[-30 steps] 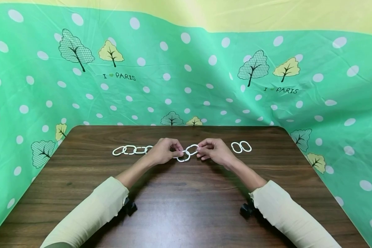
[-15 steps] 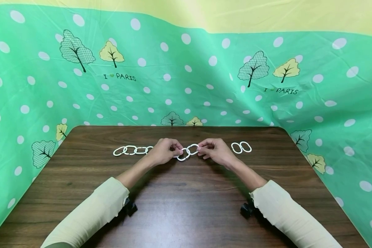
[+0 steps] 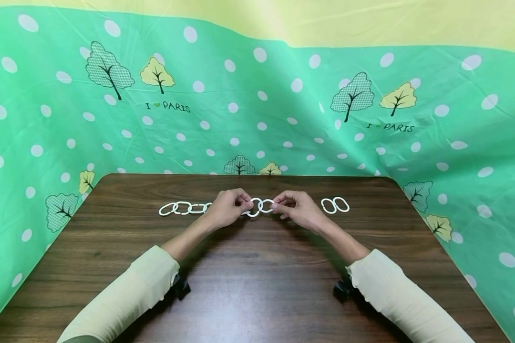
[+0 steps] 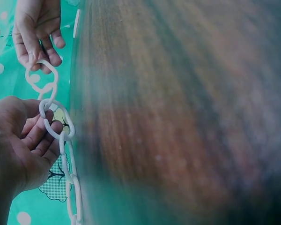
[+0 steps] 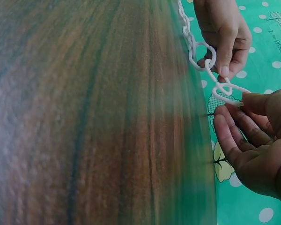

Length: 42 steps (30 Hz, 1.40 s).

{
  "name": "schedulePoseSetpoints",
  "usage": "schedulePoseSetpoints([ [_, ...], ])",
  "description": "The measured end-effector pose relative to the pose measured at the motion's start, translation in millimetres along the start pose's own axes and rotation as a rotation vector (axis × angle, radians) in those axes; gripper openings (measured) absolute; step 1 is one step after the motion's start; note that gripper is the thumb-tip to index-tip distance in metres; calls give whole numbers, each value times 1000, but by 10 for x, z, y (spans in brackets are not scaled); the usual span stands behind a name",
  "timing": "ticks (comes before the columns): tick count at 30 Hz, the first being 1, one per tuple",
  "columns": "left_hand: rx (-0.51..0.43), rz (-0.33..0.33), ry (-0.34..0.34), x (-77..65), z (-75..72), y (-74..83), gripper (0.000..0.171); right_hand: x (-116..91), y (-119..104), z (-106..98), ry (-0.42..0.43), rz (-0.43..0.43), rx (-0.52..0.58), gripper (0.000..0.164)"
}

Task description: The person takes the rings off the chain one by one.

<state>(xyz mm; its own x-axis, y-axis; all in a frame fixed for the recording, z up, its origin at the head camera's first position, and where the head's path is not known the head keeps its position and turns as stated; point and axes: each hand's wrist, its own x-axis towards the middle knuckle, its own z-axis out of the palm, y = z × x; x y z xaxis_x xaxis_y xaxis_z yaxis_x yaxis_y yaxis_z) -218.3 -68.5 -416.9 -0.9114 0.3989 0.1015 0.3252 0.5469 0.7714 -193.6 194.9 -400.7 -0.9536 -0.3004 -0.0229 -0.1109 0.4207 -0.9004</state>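
A chain of white plastic oval links [image 3: 181,202] stretches along the far part of the table, passing behind my left hand [image 3: 226,208]. That hand pinches a link [image 3: 253,216] near the chain's right end between thumb and fingers. Facing it, my right hand [image 3: 299,209] pinches the right edge of the end link [image 3: 267,212] with thumb and index finger. These two links look threaded through each other, as the right wrist view also shows around the end link [image 5: 218,96]. My left fingers hide part of the chain in the head view.
Two loose white links [image 3: 334,207] lie side by side, touching, to the right of my right hand. The brown wooden table [image 3: 257,276] ends at a green dotted curtain [image 3: 262,105] behind. Black wrist cameras [image 3: 342,289] sit beneath my cuffs.
The link at my left fingertips has turned and risen a little, so it sits more level with the end link. Both hands have hardly moved. The head view has shifted slightly.
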Motion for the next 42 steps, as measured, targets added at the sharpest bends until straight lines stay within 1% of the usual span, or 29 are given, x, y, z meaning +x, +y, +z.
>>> schedulePoseSetpoints([
  [10,-20,9,68,-11,9,12,12,-3,-8,7,1,-84,-116,17],
  [16,-26,2,111,-4,8,24,12,6,-47,12,13,-115,-220,13],
  [21,-35,1,114,2,2,20,13,16,-68,38,3,-142,-274,9],
  [26,-55,6,118,-1,-1,29,14,31,-77,68,6,-167,-316,9],
  [32,-55,14,136,-4,0,44,13,35,-117,83,-10,-174,-355,9],
  [42,-62,36,144,2,-3,39,12,41,-165,90,-20,-218,-437,8],
])
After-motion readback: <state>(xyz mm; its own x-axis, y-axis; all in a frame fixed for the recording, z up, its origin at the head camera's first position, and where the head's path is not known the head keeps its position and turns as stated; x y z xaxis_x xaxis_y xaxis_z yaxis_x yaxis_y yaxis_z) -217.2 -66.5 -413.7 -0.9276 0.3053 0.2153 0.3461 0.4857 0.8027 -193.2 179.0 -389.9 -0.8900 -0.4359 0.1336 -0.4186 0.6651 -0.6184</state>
